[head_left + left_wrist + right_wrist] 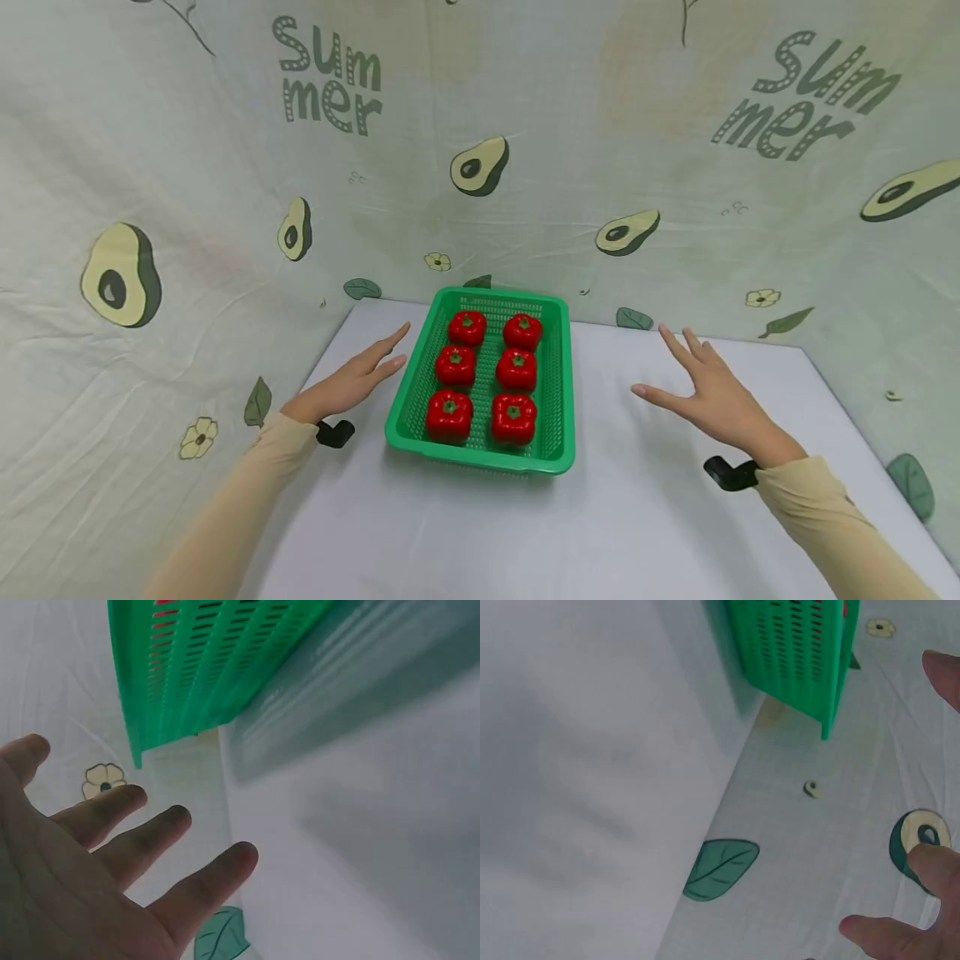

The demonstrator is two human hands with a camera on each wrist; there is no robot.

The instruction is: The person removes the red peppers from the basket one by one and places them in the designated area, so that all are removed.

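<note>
A green plastic basket (480, 457) with slotted walls stands on the white table. Inside it, several red bell peppers (514, 419) sit in two columns, green stem ends up. My left hand (348, 383) hovers just left of the basket, fingers straight and holding nothing. In the left wrist view its spread fingers (214, 889) are apart from the basket wall (202, 667). Farther off, to the right of the basket, my right hand (716, 400) is raised above the table with spread fingers and an empty palm. The right wrist view shows only some of its fingertips (877, 934).
A pale cloth (540, 192) printed with avocados, leaves and lettering hangs behind the table and along both sides. The white tabletop (450, 533) extends in front of the basket and to its right. Each wrist wears a small black device (731, 473).
</note>
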